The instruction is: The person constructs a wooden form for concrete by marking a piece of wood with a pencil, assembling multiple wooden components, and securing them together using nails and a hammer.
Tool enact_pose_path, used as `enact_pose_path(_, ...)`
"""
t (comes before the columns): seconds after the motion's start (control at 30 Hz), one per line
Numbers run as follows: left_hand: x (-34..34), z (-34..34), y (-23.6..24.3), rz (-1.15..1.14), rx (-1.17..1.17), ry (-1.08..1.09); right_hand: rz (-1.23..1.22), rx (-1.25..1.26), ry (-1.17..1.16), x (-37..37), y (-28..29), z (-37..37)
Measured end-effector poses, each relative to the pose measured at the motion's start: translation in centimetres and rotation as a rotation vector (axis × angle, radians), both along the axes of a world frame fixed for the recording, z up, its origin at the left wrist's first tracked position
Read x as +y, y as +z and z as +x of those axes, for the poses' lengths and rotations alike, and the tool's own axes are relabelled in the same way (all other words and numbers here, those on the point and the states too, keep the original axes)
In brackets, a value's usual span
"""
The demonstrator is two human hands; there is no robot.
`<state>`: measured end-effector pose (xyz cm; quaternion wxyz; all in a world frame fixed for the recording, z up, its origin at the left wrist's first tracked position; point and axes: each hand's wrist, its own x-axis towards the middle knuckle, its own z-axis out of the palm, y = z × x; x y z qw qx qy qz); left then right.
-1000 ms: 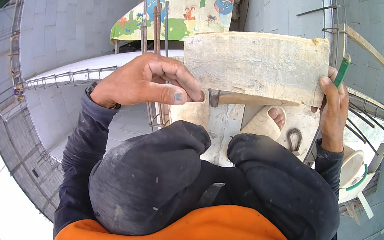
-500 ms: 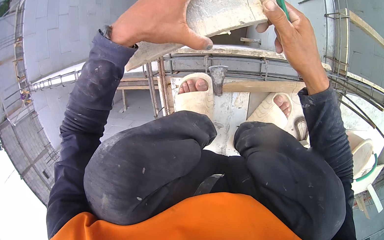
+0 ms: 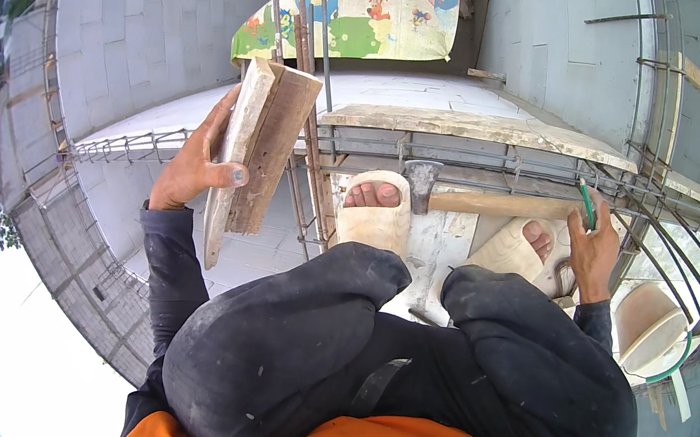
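Observation:
My left hand point(image 3: 200, 160) is closed on a piece of weathered wooden board point(image 3: 276, 140), held tilted nearly upright at the left, with a pale slab-like edge facing me. My right hand point(image 3: 590, 250) is closed around a green pencil point(image 3: 586, 200) and touches the end of a wooden handle point(image 3: 506, 204). That handle belongs to a hammer or hatchet with a grey metal head point(image 3: 420, 182), lying across the ledge between and beside my sandalled feet point(image 3: 372, 222). I cannot make out whether my right fingers grip the handle too.
Steel rebar cages point(image 3: 494, 163) cross beyond my feet, under a pale plank point(image 3: 481, 131). Upright rods point(image 3: 328, 52) stand left; bent bars point(image 3: 665, 231) jut right. A cartoon-print sheet point(image 3: 351, 29) hangs beyond. A cream bucket point(image 3: 642, 325) sits right, below grey block walls point(image 3: 136, 15).
The board has swung down and left into my left hand alone, turned edge-on. My right hand has left the board and dropped to the handle's end with the pencil.

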<state>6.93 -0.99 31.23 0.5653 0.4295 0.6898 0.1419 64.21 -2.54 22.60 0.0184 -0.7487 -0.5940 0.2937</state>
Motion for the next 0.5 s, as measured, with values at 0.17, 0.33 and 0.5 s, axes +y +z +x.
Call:
enact_pose_path(0.17,-1.7,-0.5,0.1,-0.128,-0.003,0.131,0.066,-0.046,-0.14,-0.3,1.5,2.7)
enact_pose_path(0.33,-2.0,-0.9,-0.2,-0.152,0.029,0.116,0.127,-0.02,-0.235,-2.3,6.1,3.6)
enact_pose_path(0.5,-2.7,-0.7,-0.5,-0.193,0.029,0.128,-0.002,-0.167,-0.264,-7.8,8.2,7.5)
